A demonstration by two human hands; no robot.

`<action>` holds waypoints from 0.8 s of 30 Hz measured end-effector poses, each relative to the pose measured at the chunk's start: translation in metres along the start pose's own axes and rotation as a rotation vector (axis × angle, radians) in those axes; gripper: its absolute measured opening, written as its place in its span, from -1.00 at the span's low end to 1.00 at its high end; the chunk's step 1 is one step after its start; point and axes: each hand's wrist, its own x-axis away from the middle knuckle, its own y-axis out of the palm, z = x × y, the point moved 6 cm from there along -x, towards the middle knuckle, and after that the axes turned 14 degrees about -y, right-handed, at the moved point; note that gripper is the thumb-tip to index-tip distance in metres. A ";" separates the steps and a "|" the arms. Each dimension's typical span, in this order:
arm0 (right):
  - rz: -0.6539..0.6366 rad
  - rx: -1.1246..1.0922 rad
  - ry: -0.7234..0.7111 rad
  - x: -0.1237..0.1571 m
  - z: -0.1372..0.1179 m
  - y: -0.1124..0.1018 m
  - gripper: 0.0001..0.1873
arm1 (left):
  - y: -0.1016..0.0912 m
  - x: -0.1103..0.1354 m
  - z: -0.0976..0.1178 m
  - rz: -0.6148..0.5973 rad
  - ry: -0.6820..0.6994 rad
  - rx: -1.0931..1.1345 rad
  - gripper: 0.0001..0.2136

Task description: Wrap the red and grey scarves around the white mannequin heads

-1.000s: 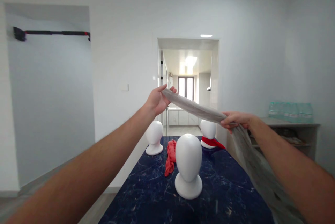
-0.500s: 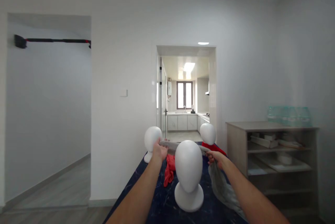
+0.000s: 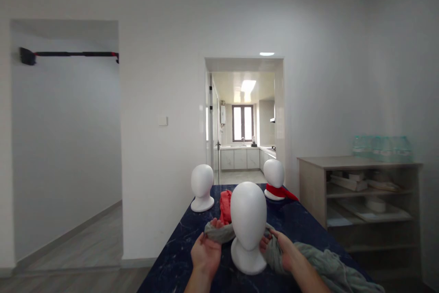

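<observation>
A white foam mannequin head [image 3: 248, 215] stands upright on the table nearest me. A grey-green scarf [image 3: 219, 232] passes behind its neck, and its long tail spreads over the table to the right. My left hand [image 3: 206, 253], palm up, has its fingers curled round the scarf's left end. On the other side my right hand [image 3: 279, 249] grips the scarf beside the neck, its fingers partly hidden by the cloth and the head. Just behind the near head lies a crumpled red cloth [image 3: 225, 206].
Farther back stand a bare mannequin head [image 3: 202, 188] at left and another mannequin head [image 3: 274, 174] at right with a red scarf [image 3: 281, 191] round its neck. Everything rests on a dark blue marbled table [image 3: 185, 233]. A shelf unit [image 3: 312, 183] stands right, with bottles [image 3: 382, 148] on top.
Both hands have come down and toward me, bringing the scarf from above and beyond the near head to behind its neck. The scarf's tail now lies bunched farther right.
</observation>
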 end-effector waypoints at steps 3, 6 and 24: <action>0.101 -0.020 -0.059 0.003 0.004 -0.005 -0.58 | -0.031 0.007 -0.033 0.000 -0.074 -0.020 -0.39; 0.156 -0.008 -0.086 0.007 0.004 -0.006 -0.64 | -0.049 0.012 -0.069 0.049 -0.178 -0.168 -0.42; 0.014 0.305 -0.327 0.041 0.005 0.020 -0.80 | 0.009 0.033 -0.110 -0.139 0.048 -1.432 -0.73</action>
